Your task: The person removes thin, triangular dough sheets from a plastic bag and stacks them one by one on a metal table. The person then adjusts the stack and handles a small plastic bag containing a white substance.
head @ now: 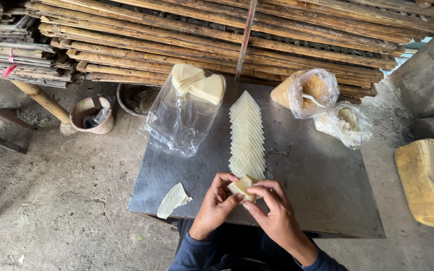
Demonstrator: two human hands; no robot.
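A stack of long bamboo-framed racks (217,40) fills the top of the view, lying across behind everything else. In front of it stands a grey metal counter (317,190) on a rough concrete floor (66,200). To the right of the counter sits a yellowish wrapped block (428,180). On the counter's far left corner a clear plastic bag (182,120) lies open and slack, holding pale wrapper sheets (199,85) near its top. Down the counter's middle runs a fanned row of pale square wrappers (247,135), overlapping one another and reaching toward the person. At the far right corner a plastic bag of brown crumbly filling (310,90) holds a white spoon (313,99), and just beside it lies a smaller bag of whitish filling (345,123). On the floor to the left stands a round pot (91,114). A single folded wrapper (173,199) lies on the counter's near left edge. The left hand (216,203) and the right hand (272,213) meet at the row's near end, fingers curled and pinched around one small wrapper square (242,185), held just above the counter.
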